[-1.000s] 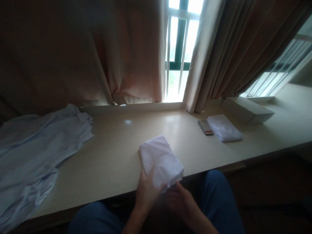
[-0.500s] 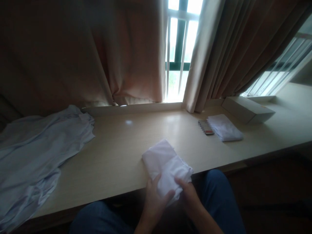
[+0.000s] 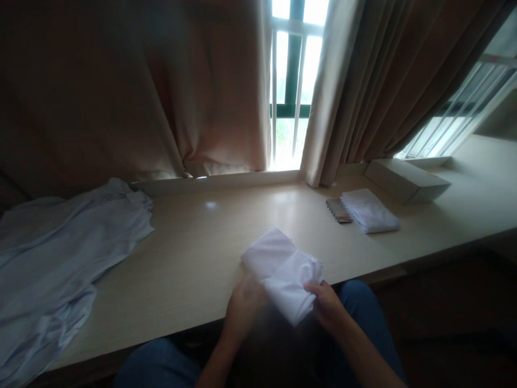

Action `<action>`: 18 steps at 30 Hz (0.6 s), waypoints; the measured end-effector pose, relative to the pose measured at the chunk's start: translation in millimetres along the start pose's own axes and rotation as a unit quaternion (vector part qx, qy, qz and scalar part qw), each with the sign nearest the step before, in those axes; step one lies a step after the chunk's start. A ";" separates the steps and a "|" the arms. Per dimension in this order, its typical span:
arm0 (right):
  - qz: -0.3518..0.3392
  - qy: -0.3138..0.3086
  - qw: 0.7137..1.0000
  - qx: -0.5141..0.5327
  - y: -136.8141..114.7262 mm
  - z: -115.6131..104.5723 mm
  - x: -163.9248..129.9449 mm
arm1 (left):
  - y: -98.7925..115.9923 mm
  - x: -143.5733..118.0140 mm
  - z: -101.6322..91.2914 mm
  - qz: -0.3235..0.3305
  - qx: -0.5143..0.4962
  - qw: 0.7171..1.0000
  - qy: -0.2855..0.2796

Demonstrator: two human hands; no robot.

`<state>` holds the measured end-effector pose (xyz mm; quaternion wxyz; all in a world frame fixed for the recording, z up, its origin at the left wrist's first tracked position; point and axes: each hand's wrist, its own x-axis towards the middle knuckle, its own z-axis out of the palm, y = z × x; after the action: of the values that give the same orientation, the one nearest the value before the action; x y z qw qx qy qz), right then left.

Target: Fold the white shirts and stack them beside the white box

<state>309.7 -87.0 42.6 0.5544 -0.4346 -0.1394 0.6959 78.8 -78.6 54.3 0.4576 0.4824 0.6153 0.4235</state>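
Note:
A folded white cloth (image 3: 283,275) lies partly on the table, its near corner hanging past the front edge. My right hand (image 3: 326,303) grips the cloth at its right side, thumb on top and the other fingers mostly hidden beneath. At the cloth's left edge is my left hand (image 3: 244,302), smeared by motion, so its fingers and whether they touch the fabric are unclear.
Loose white fabric (image 3: 72,248) is heaped on the table's (image 3: 181,264) left. To the right lie a small blurred-out packet (image 3: 339,210), another folded white cloth (image 3: 369,210) and a pale box (image 3: 407,180). Curtains (image 3: 226,97) hang along the back.
My left hand has come off the top of the cloth and moved left. My right hand has shifted slightly right, and the cloth's near corner now shows uncovered.

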 end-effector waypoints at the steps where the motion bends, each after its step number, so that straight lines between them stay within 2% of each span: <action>1: 0.007 -0.003 1.000 0.006 1.5 -1.9 0.1 | 0.2 8.0 -2.8 0.019 0.032 0.999 0.023; 4: 0.020 -0.005 1.000 0.015 6.0 -4.3 -2.1 | 8.1 27.9 -5.4 0.116 0.134 0.982 0.070; 7: 0.027 -0.017 0.999 0.020 6.1 -0.5 -6.8 | 25.3 42.8 4.7 0.232 0.219 0.947 0.031; 9: 0.032 -0.039 0.998 0.024 4.1 4.4 -9.9 | 35.5 53.3 18.0 0.270 0.280 0.921 -0.008; 11: 0.031 -0.052 0.998 0.023 2.1 9.2 -11.9 | 39.1 64.8 33.5 0.273 0.347 0.896 -0.041; 14: 0.025 -0.053 0.998 0.016 1.9 12.8 -11.6 | 30.9 78.9 53.5 0.249 0.424 0.867 -0.078; 18: 0.025 -0.036 0.999 -0.011 7.5 9.3 -6.2 | 12.5 84.9 65.1 0.265 0.462 0.844 -0.065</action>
<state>297.8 -92.5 45.7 0.5267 -0.4191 -0.1560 0.7229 134.8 12.0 38.7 0.0912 0.8089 0.5576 0.1627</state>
